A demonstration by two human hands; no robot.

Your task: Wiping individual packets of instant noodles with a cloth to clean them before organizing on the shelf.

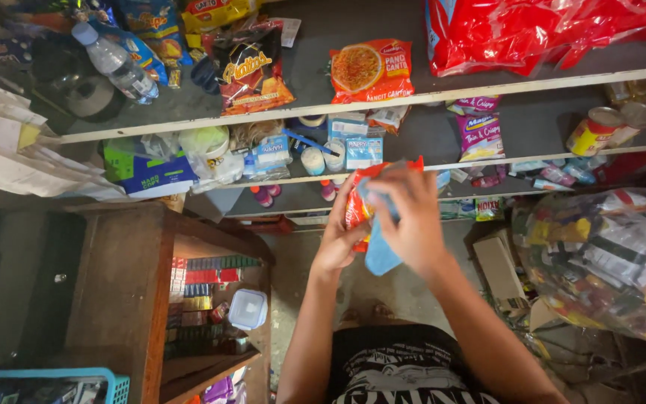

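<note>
My left hand point(340, 238) grips the orange snack packet point(354, 206) from the side, fingers curled around its edge, in front of the shelves point(443, 97); my right hand point(413, 221) presses a blue cloth point(380, 254) against it, fingers together

You hold an orange-red snack packet point(354, 206), upright and crinkled, before the shelves; your blue cloth point(380, 251) presses its front, tail hanging below.
</note>
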